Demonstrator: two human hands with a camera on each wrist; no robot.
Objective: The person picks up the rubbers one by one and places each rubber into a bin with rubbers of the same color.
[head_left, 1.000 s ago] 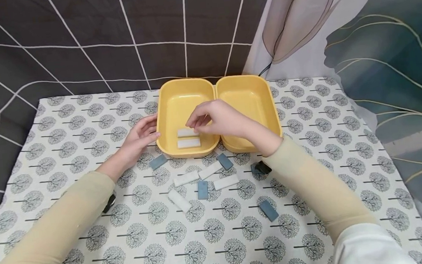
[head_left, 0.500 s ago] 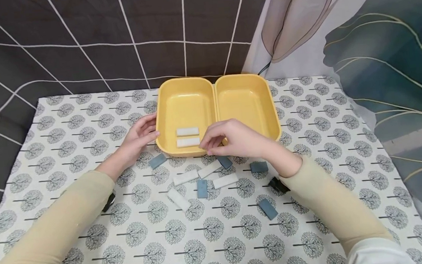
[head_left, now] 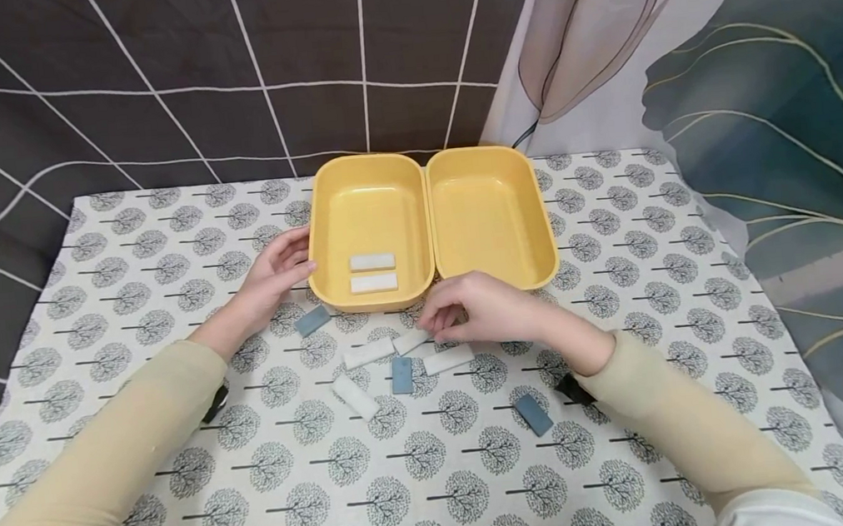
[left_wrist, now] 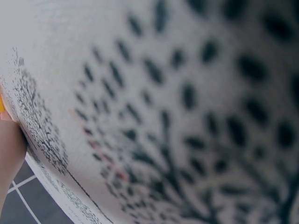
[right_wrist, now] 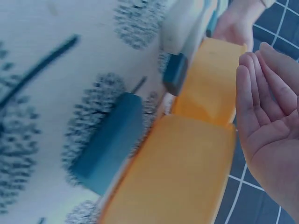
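Close, mostly blurred tree-print cloth [left_wrist: 140,107]

Two white blocks [head_left: 374,283] lie parallel inside the left yellow tray [head_left: 364,205].

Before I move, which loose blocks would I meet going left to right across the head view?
Left blue block → nearest white block → middle blue block → right white block → right blue block. Two other whites overlap these, so I left them out.
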